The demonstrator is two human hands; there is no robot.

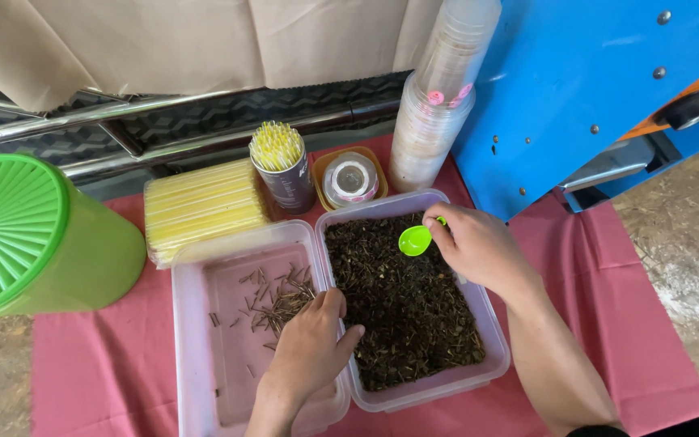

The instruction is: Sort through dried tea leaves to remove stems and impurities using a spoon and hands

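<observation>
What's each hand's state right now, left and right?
Left hand: curled, fingertips on brown twigs in the clear plastic tub; grip can't be told.
Right hand: closed, holding a small green plastic scoop.

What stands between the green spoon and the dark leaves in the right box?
Nothing visible does. The right hand holds the green spoon just above the dark leaves in the open right box. The left hand rests by the twigs in the left box, off to the side.

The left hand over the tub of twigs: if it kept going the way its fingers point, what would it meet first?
Probably the scattered brown twigs just ahead of the left hand, though height is hard to judge.
</observation>
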